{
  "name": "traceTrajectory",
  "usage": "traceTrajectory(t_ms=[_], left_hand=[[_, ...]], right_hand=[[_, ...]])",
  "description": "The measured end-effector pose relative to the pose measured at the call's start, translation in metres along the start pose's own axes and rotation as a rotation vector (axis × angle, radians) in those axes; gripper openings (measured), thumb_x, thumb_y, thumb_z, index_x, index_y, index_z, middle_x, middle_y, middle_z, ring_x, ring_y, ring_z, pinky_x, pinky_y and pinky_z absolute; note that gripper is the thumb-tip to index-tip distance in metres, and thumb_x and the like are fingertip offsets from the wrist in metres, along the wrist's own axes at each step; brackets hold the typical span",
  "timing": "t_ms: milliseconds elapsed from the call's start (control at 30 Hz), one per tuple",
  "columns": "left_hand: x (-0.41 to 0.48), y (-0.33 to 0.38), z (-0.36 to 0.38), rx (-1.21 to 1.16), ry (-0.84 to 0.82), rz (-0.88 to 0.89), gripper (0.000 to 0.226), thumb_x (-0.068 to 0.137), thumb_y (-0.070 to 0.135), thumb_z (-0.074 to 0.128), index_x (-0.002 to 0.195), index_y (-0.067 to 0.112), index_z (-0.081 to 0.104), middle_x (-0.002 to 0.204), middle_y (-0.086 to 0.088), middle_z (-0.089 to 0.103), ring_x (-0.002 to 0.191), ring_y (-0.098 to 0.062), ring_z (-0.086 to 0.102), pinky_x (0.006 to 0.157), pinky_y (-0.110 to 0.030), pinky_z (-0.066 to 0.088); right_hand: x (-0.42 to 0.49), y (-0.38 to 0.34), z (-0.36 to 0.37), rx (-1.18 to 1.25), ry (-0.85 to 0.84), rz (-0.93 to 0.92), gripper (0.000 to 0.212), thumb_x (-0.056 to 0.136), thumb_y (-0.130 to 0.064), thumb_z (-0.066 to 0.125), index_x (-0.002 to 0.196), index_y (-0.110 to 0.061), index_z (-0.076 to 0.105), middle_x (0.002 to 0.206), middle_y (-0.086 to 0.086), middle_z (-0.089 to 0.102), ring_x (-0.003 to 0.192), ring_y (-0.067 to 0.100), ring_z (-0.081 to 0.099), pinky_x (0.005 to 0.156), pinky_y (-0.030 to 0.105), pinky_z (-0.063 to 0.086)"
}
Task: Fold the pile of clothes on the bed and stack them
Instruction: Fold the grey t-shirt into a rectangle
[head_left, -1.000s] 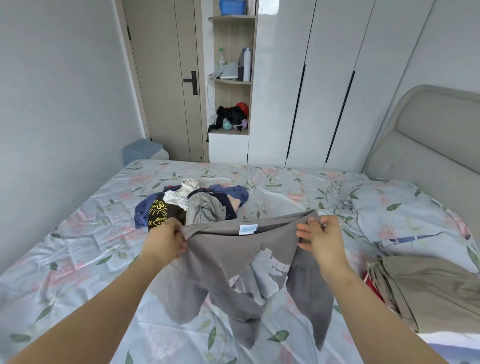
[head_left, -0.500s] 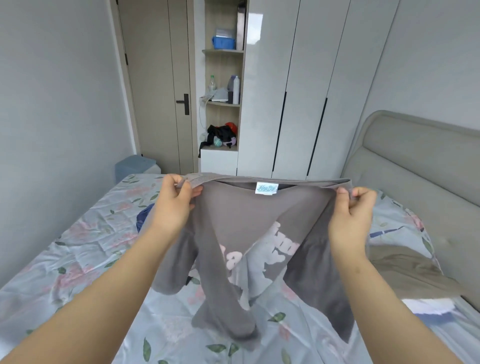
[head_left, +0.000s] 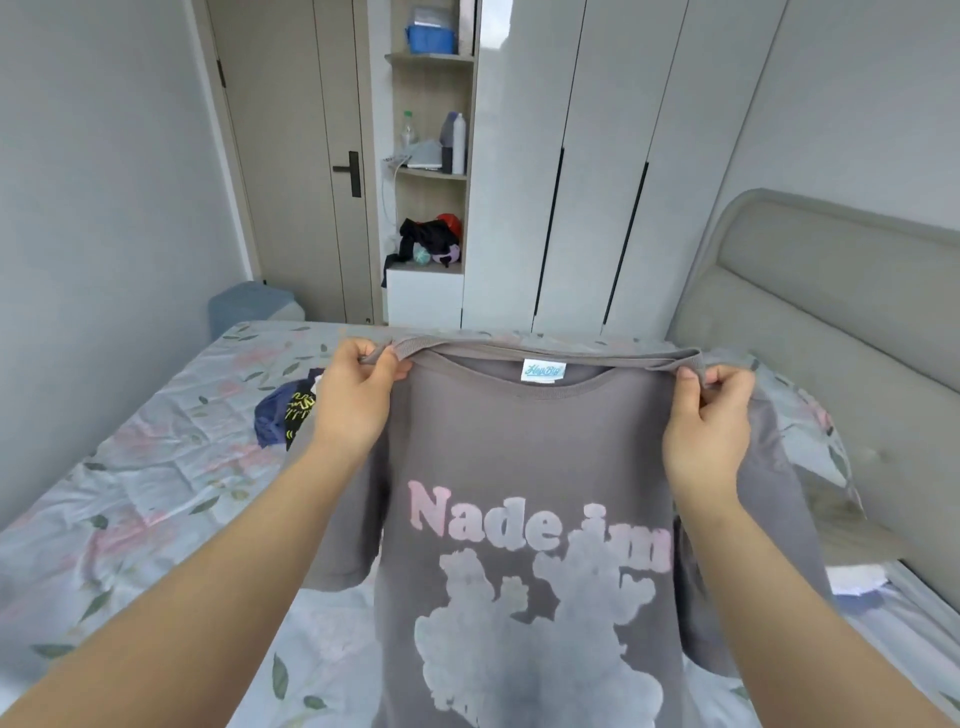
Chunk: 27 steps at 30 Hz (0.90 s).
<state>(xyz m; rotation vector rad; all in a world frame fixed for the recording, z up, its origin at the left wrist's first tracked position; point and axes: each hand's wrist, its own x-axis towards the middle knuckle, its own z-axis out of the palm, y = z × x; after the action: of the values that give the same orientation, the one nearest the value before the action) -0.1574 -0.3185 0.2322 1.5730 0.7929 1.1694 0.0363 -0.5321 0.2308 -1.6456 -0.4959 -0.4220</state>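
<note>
Head view: floral-sheeted bed (head_left: 156, 467), white wardrobe (head_left: 597, 156).

Pale grey walls (head_left: 93, 208), beige door (head_left: 296, 156), white wardrobe (head_left: 597, 156), open shelves (head_left: 431, 176), padded headboard (head_left: 831, 322)

Both arms outstretched, raised; left hand (head_left: 358, 395), right hand (head_left: 709, 415) pinching, fingers curled.
</note>
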Motion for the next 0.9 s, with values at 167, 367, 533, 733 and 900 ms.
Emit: traceTrajectory(t_ms=[167, 367, 533, 733, 900], left_hand=[[0.019, -0.070, 0.035, 0.165, -0.023, -0.145, 0.017, 0.092, 0.028, 0.056, 0.079, 0.024, 0.047, 0.084, 0.004, 0.070, 0.094, -0.023, 0.066, 0.083, -0.040, 0.048], [0.061, -0.157, 0.103, 0.275, 0.014, -0.317, 0.018, 0.092, 0.032, 0.056, 0.079, 0.025, 0.045, 0.098, -0.012, 0.069, 0.085, -0.029, 0.061, 0.078, -0.047, 0.049], [0.115, -0.223, 0.168, 0.251, 0.040, -0.513, 0.016, 0.094, 0.027, 0.057, 0.083, 0.019, 0.048, 0.091, -0.015, 0.063, 0.082, -0.029, 0.060, 0.072, -0.048, 0.054], [0.178, -0.288, 0.227, 0.098, 0.086, -0.610, 0.017, 0.096, 0.020, 0.054, 0.081, 0.018, 0.047, 0.095, -0.007, 0.058, 0.088, -0.015, 0.058, 0.078, -0.039, 0.056], [0.208, -0.353, 0.267, 0.050, -0.172, -0.573, 0.042, 0.093, 0.001, 0.053, 0.129, 0.017, 0.040, 0.118, 0.000, 0.049, 0.087, -0.008, 0.051, 0.071, -0.023, 0.043]], right_hand=[[0.008, 0.079, 0.031, -0.102, -0.081, 0.090, 0.013, 0.097, -0.023, 0.048, 0.091, -0.016, 0.039, 0.077, 0.003, 0.054, 0.078, 0.027, 0.052, 0.077, 0.041, 0.040], [0.048, 0.181, 0.088, -0.165, -0.220, 0.194, 0.013, 0.098, -0.021, 0.046, 0.090, -0.012, 0.039, 0.066, 0.000, 0.046, 0.061, 0.022, 0.045, 0.062, 0.032, 0.035], [0.092, 0.263, 0.146, -0.188, -0.351, 0.298, 0.014, 0.100, -0.026, 0.043, 0.092, -0.014, 0.041, 0.065, -0.002, 0.044, 0.052, 0.012, 0.040, 0.049, 0.027, 0.033], [0.138, 0.350, 0.223, -0.276, -0.492, 0.330, 0.012, 0.100, -0.029, 0.040, 0.097, -0.017, 0.039, 0.073, -0.004, 0.048, 0.062, 0.014, 0.046, 0.054, 0.028, 0.031], [0.154, 0.422, 0.271, -0.517, -0.593, 0.245, 0.016, 0.099, -0.026, 0.041, 0.110, -0.015, 0.046, 0.097, 0.009, 0.059, 0.092, 0.031, 0.056, 0.071, 0.035, 0.042]])
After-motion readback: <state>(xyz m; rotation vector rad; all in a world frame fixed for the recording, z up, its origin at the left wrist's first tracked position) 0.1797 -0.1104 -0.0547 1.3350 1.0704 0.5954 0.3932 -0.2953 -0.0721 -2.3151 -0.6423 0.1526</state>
